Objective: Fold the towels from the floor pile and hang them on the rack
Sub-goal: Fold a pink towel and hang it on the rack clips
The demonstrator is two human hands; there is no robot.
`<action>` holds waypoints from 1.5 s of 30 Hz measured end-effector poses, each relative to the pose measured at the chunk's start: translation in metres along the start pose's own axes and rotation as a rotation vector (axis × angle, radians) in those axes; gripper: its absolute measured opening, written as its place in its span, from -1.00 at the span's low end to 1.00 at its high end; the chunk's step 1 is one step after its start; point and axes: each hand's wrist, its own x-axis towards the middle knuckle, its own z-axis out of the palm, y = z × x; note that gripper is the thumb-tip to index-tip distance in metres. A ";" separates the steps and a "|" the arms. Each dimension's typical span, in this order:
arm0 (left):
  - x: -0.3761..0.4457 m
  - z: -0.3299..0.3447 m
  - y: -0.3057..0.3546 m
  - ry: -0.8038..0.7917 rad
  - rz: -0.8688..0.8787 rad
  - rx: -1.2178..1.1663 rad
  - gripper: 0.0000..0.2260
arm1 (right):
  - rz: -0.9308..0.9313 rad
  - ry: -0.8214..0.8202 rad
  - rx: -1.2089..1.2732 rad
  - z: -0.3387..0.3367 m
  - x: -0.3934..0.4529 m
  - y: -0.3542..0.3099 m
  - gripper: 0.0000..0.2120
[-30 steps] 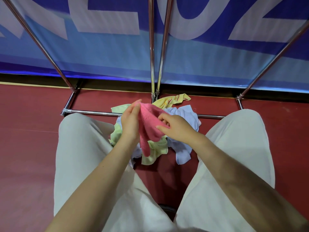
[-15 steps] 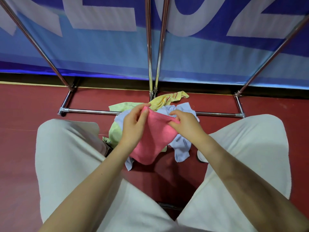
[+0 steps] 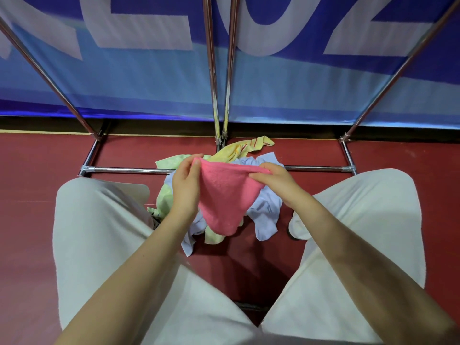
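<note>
Both hands hold a pink towel up above the pile on the red floor. The left hand pinches its left top corner and the right hand pinches the right one (the cloth sags between them). The rack stands just beyond.

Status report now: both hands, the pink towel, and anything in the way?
Left hand and right hand each pinch a top corner of the pink towel. Towel hangs spread above the floor pile, unfolded. Rack bar ahead, nothing blocking.
</note>
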 end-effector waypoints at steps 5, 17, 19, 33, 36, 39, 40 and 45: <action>0.012 -0.006 -0.006 0.127 -0.079 -0.010 -0.81 | -0.071 -0.009 0.209 0.004 -0.004 -0.009 -0.95; 0.010 -0.003 0.001 -0.068 -0.111 -0.008 -0.77 | -0.093 0.303 0.251 0.010 0.001 -0.010 -0.87; 0.013 -0.003 -0.003 -0.104 -0.142 -0.016 -0.68 | -0.097 0.324 0.237 0.011 0.002 -0.010 -0.88; 0.010 0.017 -0.012 -0.007 -0.303 -0.165 -0.89 | -0.036 0.403 0.080 0.033 0.009 0.000 -0.74; 0.006 0.025 -0.010 -0.010 -0.272 -0.109 -0.88 | 0.017 0.393 0.025 0.039 0.012 -0.004 -0.67; 0.001 0.032 -0.007 -0.051 -0.218 -0.060 -0.81 | 0.020 0.394 0.023 0.044 0.011 -0.013 -0.60; 0.000 0.034 -0.006 -0.072 -0.193 -0.039 -0.78 | 0.020 0.395 0.047 0.045 0.010 -0.016 -0.59; -0.005 0.044 -0.001 -0.109 -0.124 -0.021 -0.80 | -0.003 0.359 0.222 0.053 0.010 -0.023 -0.59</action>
